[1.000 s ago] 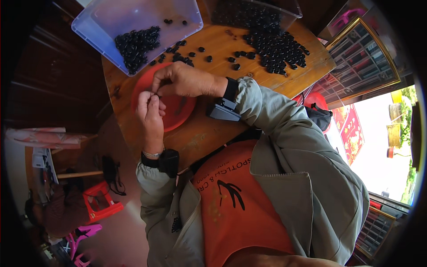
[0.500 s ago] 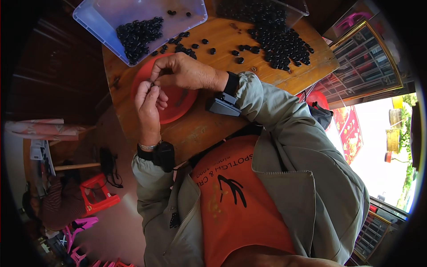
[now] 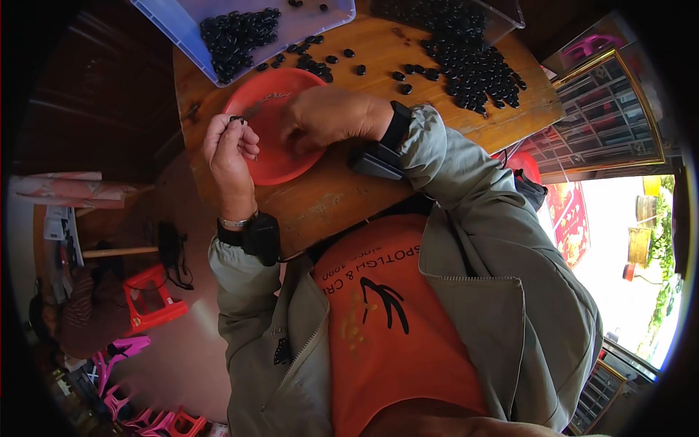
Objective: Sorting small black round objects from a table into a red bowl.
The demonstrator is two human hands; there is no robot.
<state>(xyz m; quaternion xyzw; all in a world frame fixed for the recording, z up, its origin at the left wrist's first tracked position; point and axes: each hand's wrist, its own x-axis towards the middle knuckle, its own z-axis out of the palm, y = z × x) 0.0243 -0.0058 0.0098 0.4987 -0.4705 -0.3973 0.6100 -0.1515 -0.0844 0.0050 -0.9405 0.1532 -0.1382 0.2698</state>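
Observation:
My left hand (image 3: 231,146) is closed in a pinch at the left side of a round red plate (image 3: 273,171). A small, shiny black oval piece (image 3: 237,119) shows between its thumb and forefinger. Over the right half of the plate is my right hand (image 3: 331,115), its fingers bent down and smeared by motion, so their hold is hidden. Small, thin pale bits (image 3: 271,100) lie on the plate near its far rim. Beyond the plate, loose black oval pieces (image 3: 314,68) are scattered on the wooden table (image 3: 342,193).
A translucent bluish bin (image 3: 178,45) with many black pieces stands at the far left. At the far right, a clear container (image 3: 502,33) lies beside a large spread of black pieces (image 3: 484,84). A red stool (image 3: 149,298) stands on the floor at left.
My hands have parted: the right has moved right and down over the plate, the left slightly left with the black piece. The whole view has shifted a little.

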